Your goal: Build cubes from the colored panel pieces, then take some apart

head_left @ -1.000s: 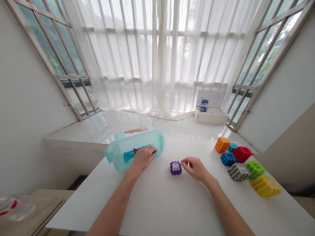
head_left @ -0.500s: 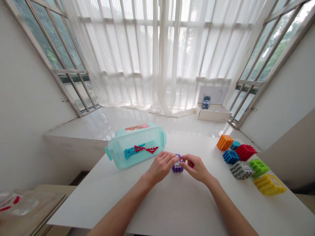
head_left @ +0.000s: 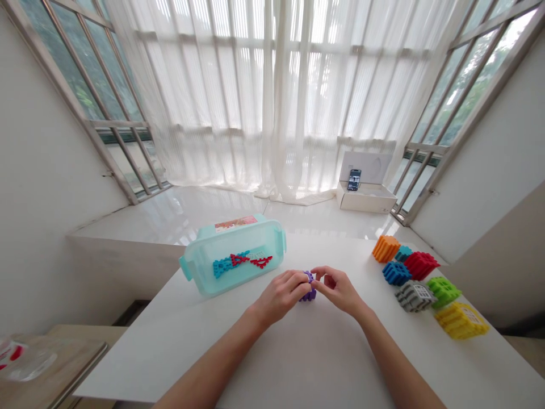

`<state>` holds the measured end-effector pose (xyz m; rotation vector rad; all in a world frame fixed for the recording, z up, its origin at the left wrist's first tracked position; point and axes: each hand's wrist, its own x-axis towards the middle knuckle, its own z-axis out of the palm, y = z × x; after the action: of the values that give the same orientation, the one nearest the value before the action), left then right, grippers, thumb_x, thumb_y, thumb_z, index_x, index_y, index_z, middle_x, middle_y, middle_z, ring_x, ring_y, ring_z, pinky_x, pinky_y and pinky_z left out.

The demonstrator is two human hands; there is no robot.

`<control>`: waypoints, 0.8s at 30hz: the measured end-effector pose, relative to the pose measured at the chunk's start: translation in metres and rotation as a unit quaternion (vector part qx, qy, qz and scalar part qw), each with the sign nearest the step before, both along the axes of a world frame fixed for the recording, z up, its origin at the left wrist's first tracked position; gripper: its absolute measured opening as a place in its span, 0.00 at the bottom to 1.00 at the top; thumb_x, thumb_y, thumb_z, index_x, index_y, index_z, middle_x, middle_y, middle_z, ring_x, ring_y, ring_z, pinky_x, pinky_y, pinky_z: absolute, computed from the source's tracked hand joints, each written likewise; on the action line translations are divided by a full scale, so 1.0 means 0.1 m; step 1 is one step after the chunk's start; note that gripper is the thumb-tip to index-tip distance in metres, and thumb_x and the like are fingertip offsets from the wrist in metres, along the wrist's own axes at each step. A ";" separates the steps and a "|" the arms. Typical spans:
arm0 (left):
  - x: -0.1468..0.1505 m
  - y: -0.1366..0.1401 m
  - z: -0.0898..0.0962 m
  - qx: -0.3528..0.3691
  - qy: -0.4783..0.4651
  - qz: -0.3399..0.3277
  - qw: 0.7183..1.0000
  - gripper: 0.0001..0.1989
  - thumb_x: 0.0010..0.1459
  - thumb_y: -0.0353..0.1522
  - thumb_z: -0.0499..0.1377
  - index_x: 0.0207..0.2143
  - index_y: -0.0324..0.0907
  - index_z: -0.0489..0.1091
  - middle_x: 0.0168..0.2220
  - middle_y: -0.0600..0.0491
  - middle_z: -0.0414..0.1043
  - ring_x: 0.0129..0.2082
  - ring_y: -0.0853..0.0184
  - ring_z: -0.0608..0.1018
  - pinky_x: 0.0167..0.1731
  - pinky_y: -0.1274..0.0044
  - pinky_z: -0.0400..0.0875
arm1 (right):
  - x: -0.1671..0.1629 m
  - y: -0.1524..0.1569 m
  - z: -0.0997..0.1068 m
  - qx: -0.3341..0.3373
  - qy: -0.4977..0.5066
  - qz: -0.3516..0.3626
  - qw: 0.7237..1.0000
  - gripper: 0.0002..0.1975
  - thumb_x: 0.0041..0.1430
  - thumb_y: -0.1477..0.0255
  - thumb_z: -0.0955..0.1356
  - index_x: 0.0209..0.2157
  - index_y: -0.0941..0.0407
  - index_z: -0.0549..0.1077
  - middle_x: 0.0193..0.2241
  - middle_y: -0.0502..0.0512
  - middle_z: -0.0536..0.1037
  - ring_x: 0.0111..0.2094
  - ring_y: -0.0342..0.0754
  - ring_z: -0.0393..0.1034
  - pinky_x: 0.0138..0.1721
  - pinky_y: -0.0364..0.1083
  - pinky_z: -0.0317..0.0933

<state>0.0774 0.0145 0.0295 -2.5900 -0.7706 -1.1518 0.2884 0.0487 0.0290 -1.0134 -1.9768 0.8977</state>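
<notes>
Purple interlocking blocks (head_left: 309,296) are bunched on the white table, partly covered by my fingers. My left hand (head_left: 277,295) lies over their left side, fingers curled and gripping them. From the right, my right hand (head_left: 338,288) pinches their upper edge with thumb and fingertips. Just what sits between those fingertips is hidden. Behind my left hand, a tilted teal plastic bin (head_left: 204,281) opens toward me. Inside it lie blue pieces (head_left: 222,267), red pieces (head_left: 260,262) and a white lattice piece (head_left: 256,255).
Toward the table's (head_left: 179,335) right side stand block stacks sorted by colour, among them orange (head_left: 385,249), red (head_left: 420,265), grey (head_left: 414,296) and yellow (head_left: 460,321). A white box (head_left: 367,201) with a phone (head_left: 354,179) sits on the ledge. A clear bottle (head_left: 32,363) is at lower left.
My left hand's fingers have shifted down over the purple blocks, covering the white lattice piece seen on them before. My right hand stays nearly in place. The view has moved slightly.
</notes>
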 end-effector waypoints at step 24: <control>-0.08 0.20 0.02 -0.410 -0.248 -0.018 0.877 0.11 0.59 0.34 0.61 0.44 0.42 0.74 0.49 0.46 0.76 0.50 0.61 0.77 0.47 0.68 0.75 | 0.13 0.15 -0.07 -0.095 0.082 0.007 0.992 0.22 0.53 0.54 0.71 0.43 0.56 0.74 0.28 0.49 0.70 0.20 0.37 0.51 0.20 0.40 0.51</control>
<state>0.0698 0.0345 0.0314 -2.9392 -1.6275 -1.8594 0.3018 0.0640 0.0222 -0.9960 -1.7889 1.1563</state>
